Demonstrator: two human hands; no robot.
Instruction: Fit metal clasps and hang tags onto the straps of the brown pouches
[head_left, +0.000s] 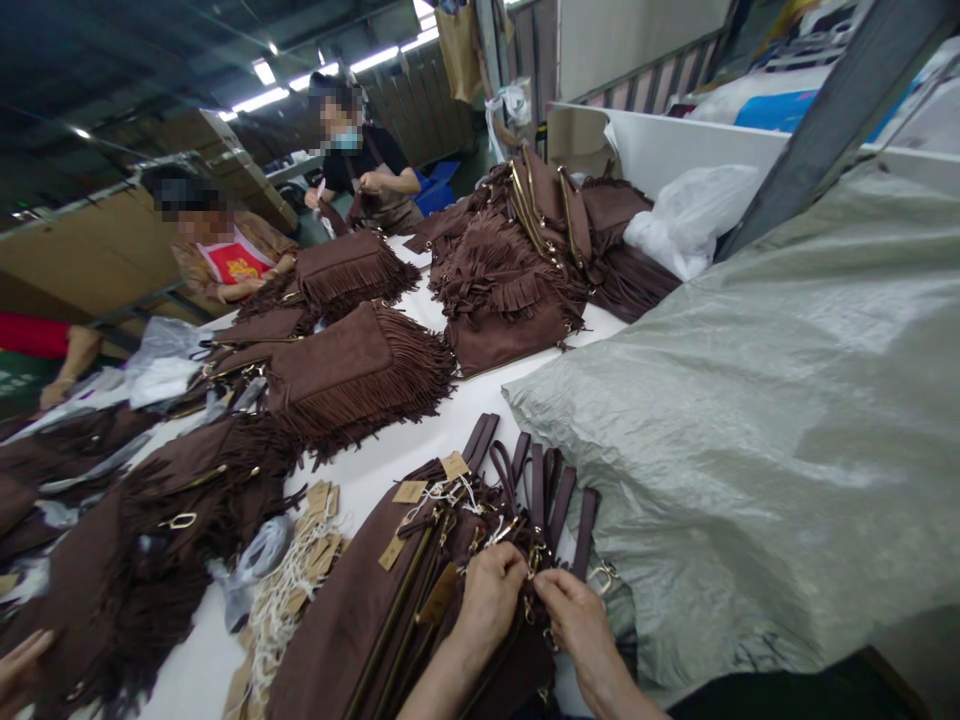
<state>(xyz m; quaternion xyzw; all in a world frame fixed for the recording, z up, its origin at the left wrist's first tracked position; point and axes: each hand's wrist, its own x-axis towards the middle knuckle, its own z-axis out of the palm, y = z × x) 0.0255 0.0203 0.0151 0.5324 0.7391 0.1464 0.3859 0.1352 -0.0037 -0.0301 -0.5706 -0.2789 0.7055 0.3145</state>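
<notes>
Both hands meet over a stack of brown zippered bags (345,590), at the end where gold clasps and brown wrist straps (561,508) gather. My left hand (491,590) is closed in a pinch near the clasps; what sits between its fingertips is too small to make out. Close beside it, my right hand (577,620) also pinches, thumb and forefinger together at a small gold clasp (529,590). Kraft-paper tags (409,491) on white strings lie on the stack. A loose gold ring clasp (602,577) shows just right of my right hand.
A heap of strung tags (300,570) lies left of the stack. Fringed brown bags (337,370) cover much of the white table (375,465). On the right spreads a grey-green plastic sheet (735,430), below a slanted metal post (825,120). Co-workers (367,165) stand across the table.
</notes>
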